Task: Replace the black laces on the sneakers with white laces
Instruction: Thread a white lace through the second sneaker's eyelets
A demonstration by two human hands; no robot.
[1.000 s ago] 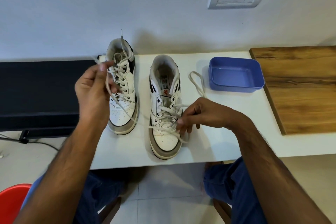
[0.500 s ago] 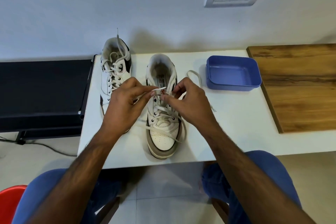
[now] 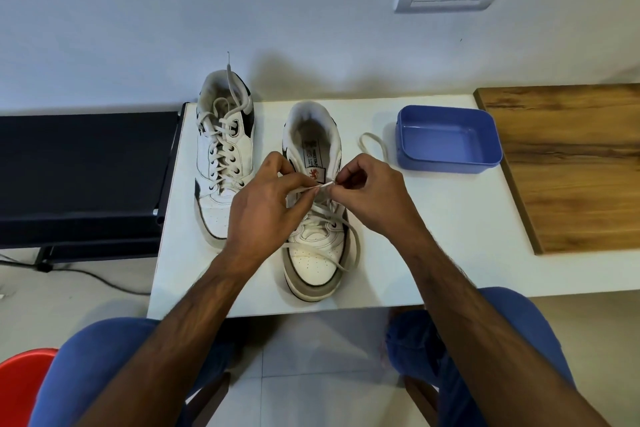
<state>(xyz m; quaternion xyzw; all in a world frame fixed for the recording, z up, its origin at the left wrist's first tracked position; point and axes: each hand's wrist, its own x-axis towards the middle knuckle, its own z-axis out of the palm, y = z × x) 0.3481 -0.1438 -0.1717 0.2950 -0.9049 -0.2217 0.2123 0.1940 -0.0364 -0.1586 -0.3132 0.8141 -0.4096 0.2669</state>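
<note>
**Both hands pinch a white lace over the right-side sneaker**

Head view: the left hand [image 3: 266,204] and right hand [image 3: 367,194] pinch the white lace [image 3: 320,186] above the near sneaker [image 3: 313,218] on the white table [image 3: 433,236]. A second, laced sneaker [image 3: 223,156] stands beside it; a blue tray [image 3: 450,139] sits nearby.

Two white sneakers with black trim stand side by side, toes toward the frame's bottom, at centre frame. The left sneaker [image 3: 223,163] is laced to the top in white, one lace end sticking upward. The right sneaker [image 3: 313,218] is only partly laced; its white lace [image 3: 346,250] loops loosely past the toe and trails toward the frame's right.
</note>
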